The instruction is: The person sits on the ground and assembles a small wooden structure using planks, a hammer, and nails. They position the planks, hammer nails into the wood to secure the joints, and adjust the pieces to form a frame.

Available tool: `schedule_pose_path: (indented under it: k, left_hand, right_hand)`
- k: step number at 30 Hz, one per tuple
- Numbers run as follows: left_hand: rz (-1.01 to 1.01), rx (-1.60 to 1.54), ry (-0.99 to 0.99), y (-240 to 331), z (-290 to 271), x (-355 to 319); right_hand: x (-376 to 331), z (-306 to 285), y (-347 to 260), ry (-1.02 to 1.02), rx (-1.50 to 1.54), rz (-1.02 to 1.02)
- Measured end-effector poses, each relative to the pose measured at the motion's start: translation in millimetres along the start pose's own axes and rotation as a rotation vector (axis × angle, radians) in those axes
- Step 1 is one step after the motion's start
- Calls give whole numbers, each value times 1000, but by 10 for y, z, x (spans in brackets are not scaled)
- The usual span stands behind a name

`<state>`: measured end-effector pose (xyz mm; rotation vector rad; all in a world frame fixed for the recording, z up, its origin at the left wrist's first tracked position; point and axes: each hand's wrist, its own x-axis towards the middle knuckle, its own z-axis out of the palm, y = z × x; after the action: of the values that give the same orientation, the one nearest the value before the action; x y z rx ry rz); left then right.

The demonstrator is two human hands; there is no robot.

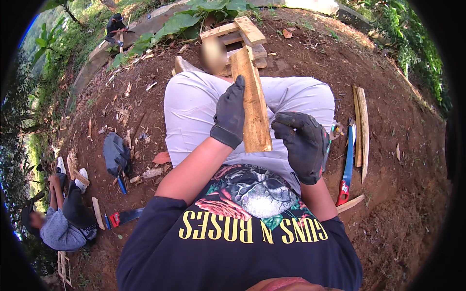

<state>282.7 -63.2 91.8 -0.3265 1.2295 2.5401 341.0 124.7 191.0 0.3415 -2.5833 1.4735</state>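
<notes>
My left hand (229, 112), in a dark glove, grips a short rough wooden board (254, 104) along its left edge, thumb lying on its face. The board stands tilted above my lap, its far end near a stack of wood pieces. Just right of the board's lower end is my right hand (303, 145), also gloved and apart from the wood. Its fingers are curled together in a pinch; whatever is between them, if anything, is hidden. Beneath both hands are my crossed legs in light trousers (194, 102).
Stacked wood pieces (251, 32) lie ahead on the soil. A blue-bladed handsaw (348, 167) and long wood strips (361, 133) lie at right. At left are a dark cloth bag (116, 154), another handsaw (127, 216) and a seated person (65, 223). Another person (114, 28) sits far left.
</notes>
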Motion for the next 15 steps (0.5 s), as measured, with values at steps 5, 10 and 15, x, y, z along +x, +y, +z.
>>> schedule_pose_path:
  k: [5, 10, 15]
  left_hand:
    - [-111, -218, -1, 165, 175, -133]
    - [-108, -42, 89, 360, 279, -230]
    - [-95, -75, 100, 403, 239, -250]
  right_hand:
    - [15, -43, -1, -55, 16, -60]
    - [56, -40, -94, -82, -86, -65]
    - [130, -139, -143, -158, -161, -152]
